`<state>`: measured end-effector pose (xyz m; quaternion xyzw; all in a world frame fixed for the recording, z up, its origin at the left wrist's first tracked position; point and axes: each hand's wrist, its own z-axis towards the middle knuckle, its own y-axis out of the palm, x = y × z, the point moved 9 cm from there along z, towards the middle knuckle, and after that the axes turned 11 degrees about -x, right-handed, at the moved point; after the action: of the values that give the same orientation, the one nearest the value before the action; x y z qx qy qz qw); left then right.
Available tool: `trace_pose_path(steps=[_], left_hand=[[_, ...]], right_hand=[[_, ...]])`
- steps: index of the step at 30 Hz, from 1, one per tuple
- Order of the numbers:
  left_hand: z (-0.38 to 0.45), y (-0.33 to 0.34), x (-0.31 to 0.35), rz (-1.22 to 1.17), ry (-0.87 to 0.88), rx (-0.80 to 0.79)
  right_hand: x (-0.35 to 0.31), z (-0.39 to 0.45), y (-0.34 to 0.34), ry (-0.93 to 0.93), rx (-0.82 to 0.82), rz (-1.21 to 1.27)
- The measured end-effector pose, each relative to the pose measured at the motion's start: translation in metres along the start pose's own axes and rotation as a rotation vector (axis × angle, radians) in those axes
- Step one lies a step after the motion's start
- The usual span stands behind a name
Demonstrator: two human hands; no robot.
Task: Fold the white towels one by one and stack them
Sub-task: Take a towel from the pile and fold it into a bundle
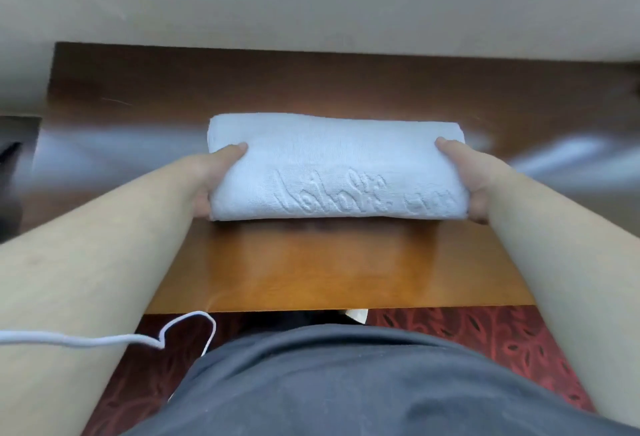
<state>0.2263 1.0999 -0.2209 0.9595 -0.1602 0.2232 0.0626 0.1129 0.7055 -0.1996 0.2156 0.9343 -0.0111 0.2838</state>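
While both thumbs press down on its top, a folded white towel (334,168) is gripped at its two short ends.

With the other fingers tucked out of sight beneath the cloth, the left hand (214,181) clamps the left end and the right hand (465,182) the right end, each thumb lying flat on the upper face. Raised lettering runs along the towel's near edge, and the bundle sits over the middle of the wooden table (311,269); whether it rests on the wood or hangs just above cannot be told. Folding of this one looks finished, so the step in hand is likely carrying or placing it. No stack is in view, so next it needs a level set-down with both ends released together.
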Motion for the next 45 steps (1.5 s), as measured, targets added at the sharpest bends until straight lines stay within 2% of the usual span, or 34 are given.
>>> trace_pose_path(steps=[5,10,14,18,26,31,35,37,41,45], left_hand=[[-0.033,0.007,-0.026,-0.111,0.037,0.082],[-0.072,-0.013,-0.033,-0.168,0.167,0.194],[-0.102,-0.059,-0.03,-0.162,0.282,0.303],[-0.112,-0.122,-0.026,-0.22,0.335,0.29],[-0.099,-0.244,0.036,-0.255,0.421,0.231],[-0.058,-0.29,0.087,-0.198,0.392,0.149],[-0.018,-0.317,0.11,-0.16,0.342,0.174],[0.001,-0.325,0.111,-0.132,0.316,0.195],[0.024,-0.331,0.105,-0.076,0.305,0.211],[0.031,-0.331,0.109,-0.041,0.351,0.225]], right_hand=[[0.008,-0.019,-0.002,-0.051,0.028,0.06],[0.001,-0.029,0.031,-0.067,-0.107,0.054],[-0.011,-0.034,0.068,-0.099,-0.144,0.018],[-0.022,-0.027,0.129,-0.128,-0.224,0.006],[-0.059,0.005,0.252,-0.182,-0.208,0.026],[-0.081,0.037,0.292,-0.187,-0.128,0.034],[-0.086,0.064,0.311,-0.196,-0.057,0.018],[-0.083,0.071,0.311,-0.204,0.03,-0.08],[-0.078,0.067,0.289,-0.256,0.319,-0.428],[-0.085,0.066,0.286,-0.329,0.388,-0.534]])
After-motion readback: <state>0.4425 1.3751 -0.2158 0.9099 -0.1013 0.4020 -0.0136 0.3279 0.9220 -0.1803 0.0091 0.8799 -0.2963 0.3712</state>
